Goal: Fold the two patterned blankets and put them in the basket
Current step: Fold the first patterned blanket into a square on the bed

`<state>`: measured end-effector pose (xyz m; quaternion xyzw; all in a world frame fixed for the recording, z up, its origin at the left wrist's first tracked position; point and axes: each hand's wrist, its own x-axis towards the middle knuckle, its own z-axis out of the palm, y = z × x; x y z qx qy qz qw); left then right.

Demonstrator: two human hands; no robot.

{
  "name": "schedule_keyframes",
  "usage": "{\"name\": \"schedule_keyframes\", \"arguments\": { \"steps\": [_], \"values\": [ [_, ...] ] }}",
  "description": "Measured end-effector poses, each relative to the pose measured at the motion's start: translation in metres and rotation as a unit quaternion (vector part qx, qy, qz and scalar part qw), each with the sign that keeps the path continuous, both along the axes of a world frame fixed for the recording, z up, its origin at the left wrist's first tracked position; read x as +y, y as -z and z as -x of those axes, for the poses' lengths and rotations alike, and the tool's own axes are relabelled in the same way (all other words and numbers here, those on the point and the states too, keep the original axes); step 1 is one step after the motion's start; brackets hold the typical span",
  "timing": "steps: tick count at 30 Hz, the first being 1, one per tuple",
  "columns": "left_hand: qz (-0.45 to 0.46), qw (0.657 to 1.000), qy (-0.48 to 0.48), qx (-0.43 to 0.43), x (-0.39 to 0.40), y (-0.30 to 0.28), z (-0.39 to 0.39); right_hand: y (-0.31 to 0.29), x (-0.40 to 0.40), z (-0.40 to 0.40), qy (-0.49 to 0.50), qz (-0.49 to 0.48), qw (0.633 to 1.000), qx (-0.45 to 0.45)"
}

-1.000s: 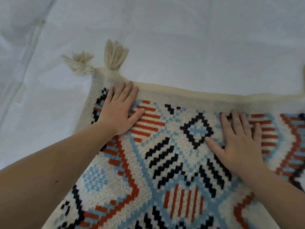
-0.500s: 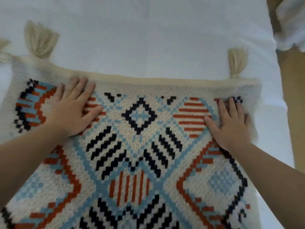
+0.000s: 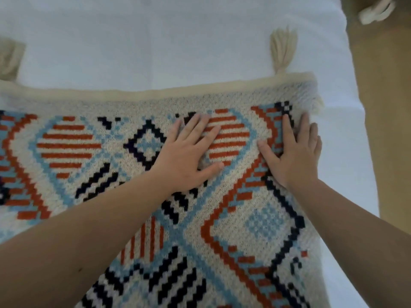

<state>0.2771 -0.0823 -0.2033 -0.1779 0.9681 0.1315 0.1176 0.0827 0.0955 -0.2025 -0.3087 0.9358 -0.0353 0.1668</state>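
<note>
White bedding (image 3: 155, 41) carries a patterned blanket (image 3: 66, 141) spread flat, its cream-bound far edge running left to right across the view, with tassels at the far left (image 3: 10, 56) and far right (image 3: 283, 50) corners. Half a second ago the hands pressed wide apart; now the left hand (image 3: 189, 156) has slid rightward to lie just beside the right hand (image 3: 293, 152), both flat with fingers straight and slightly spread, near the blanket's right corner. Smoothing appears to be finishing there, ahead of a further fold. No basket or second blanket is identifiable; tan floor (image 3: 382, 107) borders the bed at right.
</note>
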Motion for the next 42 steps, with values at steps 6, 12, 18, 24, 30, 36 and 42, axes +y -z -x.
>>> {"name": "schedule_keyframes", "arguments": {
  "steps": [6,12,18,24,30,36,42],
  "values": [
    [0.004,1.0,0.001,-0.013,0.007,-0.002,0.034,-0.028,-0.035,0.019,0.189,0.306,0.917,-0.17],
    [0.017,1.0,0.015,0.001,0.003,0.0,0.056,-0.052,-0.066,0.064,0.332,0.336,0.8,-0.37],
    [0.017,1.0,-0.004,0.016,-0.003,-0.005,0.096,-0.052,-0.075,0.066,0.155,0.378,0.849,-0.334],
    [-0.005,1.0,-0.01,0.016,0.002,-0.011,0.121,-0.061,-0.083,0.076,0.128,0.43,0.833,-0.324],
    [0.023,0.99,-0.027,0.134,0.009,-0.01,0.144,-0.069,-0.08,0.087,0.08,0.513,0.844,-0.135],
    [0.034,0.999,-0.02,-0.005,0.012,-0.002,0.152,-0.037,-0.071,0.095,0.174,0.415,0.843,-0.295],
    [0.013,0.993,-0.021,0.114,0.021,-0.007,0.147,-0.071,-0.104,0.107,0.17,0.526,0.816,-0.171]
  ]
}}
